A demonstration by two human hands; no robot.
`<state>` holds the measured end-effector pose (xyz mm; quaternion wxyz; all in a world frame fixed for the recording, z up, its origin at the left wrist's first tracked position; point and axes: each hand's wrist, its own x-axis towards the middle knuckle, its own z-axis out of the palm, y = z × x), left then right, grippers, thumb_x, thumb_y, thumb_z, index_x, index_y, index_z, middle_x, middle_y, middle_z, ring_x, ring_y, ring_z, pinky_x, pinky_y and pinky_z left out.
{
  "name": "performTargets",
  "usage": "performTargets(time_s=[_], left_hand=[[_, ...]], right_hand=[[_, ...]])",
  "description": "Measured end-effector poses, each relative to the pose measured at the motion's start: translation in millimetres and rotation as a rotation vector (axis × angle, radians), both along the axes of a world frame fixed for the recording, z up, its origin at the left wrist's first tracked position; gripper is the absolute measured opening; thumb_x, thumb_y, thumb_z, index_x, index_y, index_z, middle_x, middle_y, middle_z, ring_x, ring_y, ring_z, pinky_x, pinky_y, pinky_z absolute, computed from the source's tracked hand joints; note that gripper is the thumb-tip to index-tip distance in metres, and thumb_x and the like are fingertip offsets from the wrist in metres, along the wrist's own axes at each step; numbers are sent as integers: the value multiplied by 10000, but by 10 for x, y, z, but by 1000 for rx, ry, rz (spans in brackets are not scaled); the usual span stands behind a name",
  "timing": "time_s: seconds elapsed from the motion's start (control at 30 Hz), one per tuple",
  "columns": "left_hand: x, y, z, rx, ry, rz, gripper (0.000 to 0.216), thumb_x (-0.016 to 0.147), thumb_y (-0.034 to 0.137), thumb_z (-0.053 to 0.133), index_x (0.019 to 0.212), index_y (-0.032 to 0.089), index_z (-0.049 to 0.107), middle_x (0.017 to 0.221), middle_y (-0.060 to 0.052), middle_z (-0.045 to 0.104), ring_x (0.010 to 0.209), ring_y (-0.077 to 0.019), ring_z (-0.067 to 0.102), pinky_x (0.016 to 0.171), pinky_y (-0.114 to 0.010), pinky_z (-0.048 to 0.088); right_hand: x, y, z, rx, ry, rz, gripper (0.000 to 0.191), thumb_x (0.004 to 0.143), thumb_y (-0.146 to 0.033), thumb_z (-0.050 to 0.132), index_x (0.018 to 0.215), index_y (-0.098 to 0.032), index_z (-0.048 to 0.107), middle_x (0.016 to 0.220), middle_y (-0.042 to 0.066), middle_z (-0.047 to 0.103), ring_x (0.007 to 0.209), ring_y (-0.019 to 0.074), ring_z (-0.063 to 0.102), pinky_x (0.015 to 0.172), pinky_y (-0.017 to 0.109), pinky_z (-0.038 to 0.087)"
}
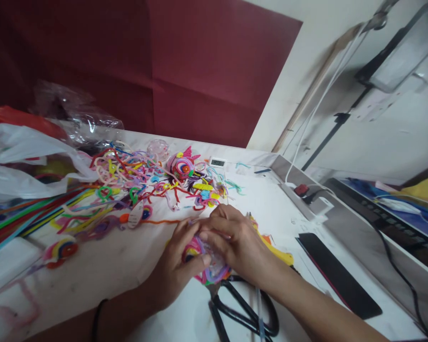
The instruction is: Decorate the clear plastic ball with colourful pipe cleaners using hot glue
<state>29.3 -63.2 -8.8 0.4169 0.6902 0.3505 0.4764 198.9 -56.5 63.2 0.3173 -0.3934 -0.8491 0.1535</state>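
Note:
Both hands meet over a rounded craft piece of coiled, many-coloured pipe cleaners [217, 271], with pink, yellow and lilac strands and a clear part showing. My left hand [180, 266] grips it from the left, the thumb lying across its front. My right hand [237, 242] closes on its upper right side with bent fingers. The fingertips at the top partly hide each other, and a lilac strand shows between them. An orange pipe cleaner [164, 222] runs leftward from near the hands. Black-handled scissors [235, 311] lie just below the craft piece.
A heap of pipe cleaners [124, 168] spreads at left, beside plastic bags [32, 156]. A similar fish-like ball [181, 166] sits behind the hands, near a small digital display [217, 163]. At right are a yellow-handled tool [280, 254], a black flat strip [338, 275] and cables.

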Motion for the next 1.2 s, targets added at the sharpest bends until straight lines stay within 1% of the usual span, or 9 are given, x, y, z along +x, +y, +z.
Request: performTargets(time_s=[0.17,0.3,0.4,0.53,0.67,0.83,1.03,1.13,1.2], left_hand=[[-10,-8,-39,-43,1,18,534,826,209,613,1350,292,555,1436,-45,493,1370,-277,418,1166,-378,328],[-15,-7,-81,-25,9,21,562,815,183,615,1359,307,550,1431,-46,491,1374,-285,408,1178,-412,310],[-15,1,-108,-8,15,16,571,827,168,609,1369,329,533,1437,-38,486,1376,-281,403,1181,-424,306],[-10,10,-108,5,17,18,576,827,148,606,1365,337,527,1428,-30,493,1366,-270,417,1175,-408,318],[-9,8,-81,19,33,12,559,836,147,590,1357,340,529,1409,-21,516,1353,-251,439,1166,-388,337],[-17,-11,-63,-3,91,55,622,818,156,593,1412,305,486,1466,-39,493,1382,-265,417,1184,-419,312],[-27,4,-85,34,106,45,541,803,171,604,1328,303,591,1416,-51,546,1344,-288,465,1149,-434,376],[-32,11,-88,15,98,56,535,801,195,622,1324,303,598,1432,-63,518,1353,-302,454,1149,-446,375],[-39,8,-78,8,103,49,517,826,217,612,1333,318,588,1434,-59,508,1361,-300,442,1149,-447,373]], right_hand=[[113,-145,-110,199,-6,43,188,958,-131,519,1068,-161,668,1040,107,639,955,237,551,792,379,403],[138,-226,-166,387,-167,56,241,997,-193,463,1131,-161,661,1057,125,641,938,258,526,772,404,352],[121,-241,-178,464,-225,35,269,1015,-195,427,1130,-154,666,1075,128,650,968,263,517,807,423,330],[89,-244,-175,467,-224,32,295,1028,-200,393,1125,-132,663,1158,146,637,1046,273,505,846,432,321],[72,-253,-188,466,-212,21,326,1039,-204,356,1110,-132,665,1162,142,635,1068,272,499,864,432,311],[74,-254,-214,449,-219,13,316,1037,-210,366,1117,-143,664,1144,135,637,1066,269,505,861,427,319],[53,-258,-212,464,-189,-1,285,1023,-189,397,1140,-146,654,1126,136,647,1036,267,523,831,428,357],[81,-275,-213,417,-157,12,260,1011,-186,432,1138,-162,658,1116,132,654,1017,264,538,841,443,384],[143,-273,-236,331,-51,-3,264,996,-160,450,1173,-175,646,1132,123,645,1030,249,548,878,448,405]])
